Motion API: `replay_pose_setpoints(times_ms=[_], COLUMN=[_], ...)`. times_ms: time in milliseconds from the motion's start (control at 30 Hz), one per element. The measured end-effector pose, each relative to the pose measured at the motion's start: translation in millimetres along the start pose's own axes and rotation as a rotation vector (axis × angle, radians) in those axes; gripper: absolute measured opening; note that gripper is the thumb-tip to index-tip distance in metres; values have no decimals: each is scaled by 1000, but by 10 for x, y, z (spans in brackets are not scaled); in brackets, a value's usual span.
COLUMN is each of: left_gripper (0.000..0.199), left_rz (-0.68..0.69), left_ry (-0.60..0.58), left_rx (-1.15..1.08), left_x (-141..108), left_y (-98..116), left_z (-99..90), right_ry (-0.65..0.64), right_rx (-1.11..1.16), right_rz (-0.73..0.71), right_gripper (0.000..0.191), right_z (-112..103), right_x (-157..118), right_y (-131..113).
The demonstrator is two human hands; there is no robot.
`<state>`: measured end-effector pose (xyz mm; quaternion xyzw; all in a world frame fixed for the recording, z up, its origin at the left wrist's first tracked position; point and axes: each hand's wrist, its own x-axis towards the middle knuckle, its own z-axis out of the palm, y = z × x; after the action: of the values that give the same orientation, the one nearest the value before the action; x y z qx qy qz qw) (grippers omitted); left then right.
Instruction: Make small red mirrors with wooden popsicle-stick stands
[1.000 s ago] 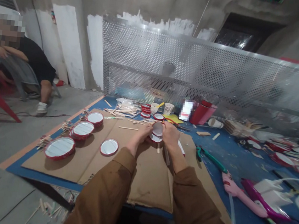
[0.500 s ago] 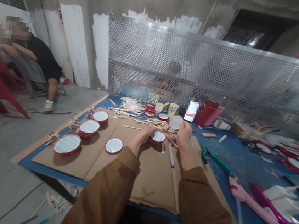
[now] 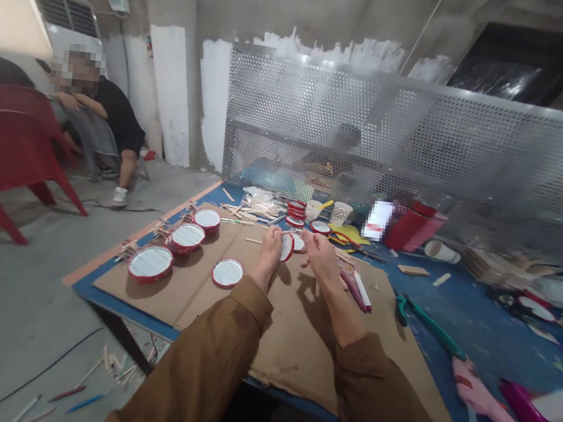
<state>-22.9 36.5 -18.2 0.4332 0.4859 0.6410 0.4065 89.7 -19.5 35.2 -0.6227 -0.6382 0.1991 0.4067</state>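
Note:
My left hand is closed on the edge of a round red-rimmed disc, its pale face tilted toward the right. Just behind it shows a second pale disc, between my hands; whether it is held or lying there I cannot tell. My right hand is raised close by on the right, fingers bent together; anything in them is too small to make out. A single red-rimmed disc lies flat on the cardboard sheet, left of my left hand.
Thicker red-rimmed rounds line the left edge beside clothespins. Thin wooden sticks, paper cups, pens and a lit phone lie beyond. Teal-handled pliers and a pink tool are right. A perforated metal panel stands behind.
The view has swung left. My right hand has come down and inward from the back pile, and the pale disc it held up there is gone from that spot. My left-hand disc is now tilted.

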Motion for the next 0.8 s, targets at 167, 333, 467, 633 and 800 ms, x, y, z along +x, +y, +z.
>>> replay_pose_setpoints(times_ms=[167, 333, 467, 633, 800], left_gripper=[17, 21, 20, 19, 19], left_rz=[64, -71, -12, 18, 99], left_ry=[37, 11, -69, -271, -369], left_rx=[144, 145, 349, 514, 535], left_x=[56, 46, 41, 68, 82], left_y=[-21, -11, 41, 91, 98], left_z=[-49, -50, -50, -37, -49], right_ry=[-53, 19, 78, 84, 8], right_rx=[-159, -99, -81, 186, 472], right_rz=[-110, 34, 156, 249, 277], right_gripper=[18, 18, 13, 7, 17], right_z=[113, 49, 13, 132, 273], right_x=[-92, -34, 2, 33, 29], right_y=[-40, 3, 55, 148, 163])
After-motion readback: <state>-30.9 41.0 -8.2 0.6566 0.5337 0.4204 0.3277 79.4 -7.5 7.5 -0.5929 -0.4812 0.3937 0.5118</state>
